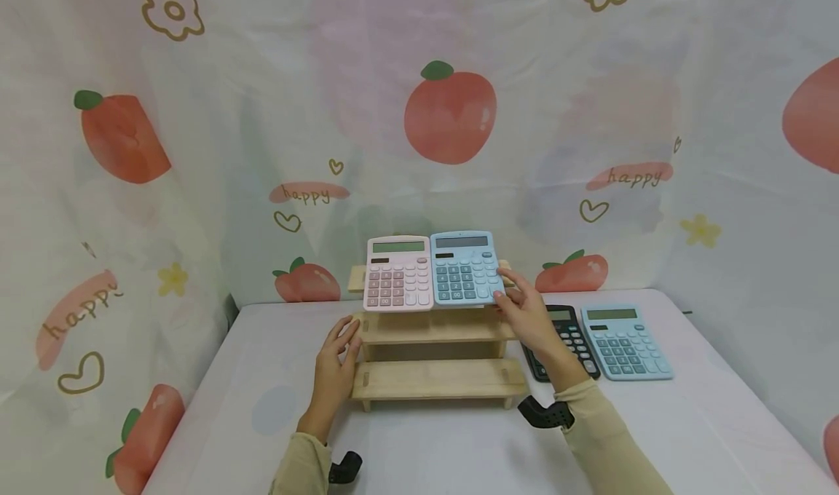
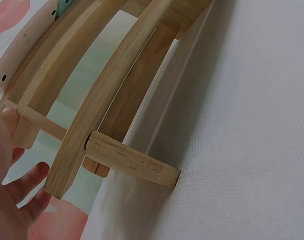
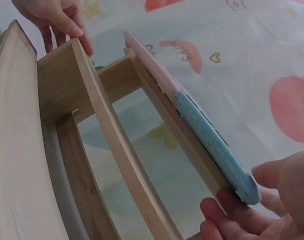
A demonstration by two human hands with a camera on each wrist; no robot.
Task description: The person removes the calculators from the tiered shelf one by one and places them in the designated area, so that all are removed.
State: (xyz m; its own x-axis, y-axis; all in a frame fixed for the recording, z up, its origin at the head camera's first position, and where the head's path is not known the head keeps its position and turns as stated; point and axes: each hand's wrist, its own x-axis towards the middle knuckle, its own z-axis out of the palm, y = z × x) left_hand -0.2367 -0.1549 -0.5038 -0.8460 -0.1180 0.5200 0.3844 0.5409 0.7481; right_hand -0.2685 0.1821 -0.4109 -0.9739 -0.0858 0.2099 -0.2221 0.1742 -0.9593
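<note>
A three-step wooden rack (image 1: 439, 378) stands on the table. On its top step a pink calculator (image 1: 398, 273) and a light blue calculator (image 1: 467, 269) lean side by side. The right hand (image 1: 529, 317) pinches the lower right corner of that blue calculator; the right wrist view shows the thumb in front and fingers beneath the edge. At the left end of the middle step, the left hand (image 1: 337, 367) holds the rack, its thumb (image 2: 9, 116) against the wood and its other fingers spread below.
A black calculator (image 1: 566, 335) and a second light blue calculator (image 1: 625, 342) lie to the right of the rack, the black one partly behind the right forearm. Behind the white table (image 1: 419, 451) hangs a fruit-print cloth (image 1: 387, 58), also along both sides.
</note>
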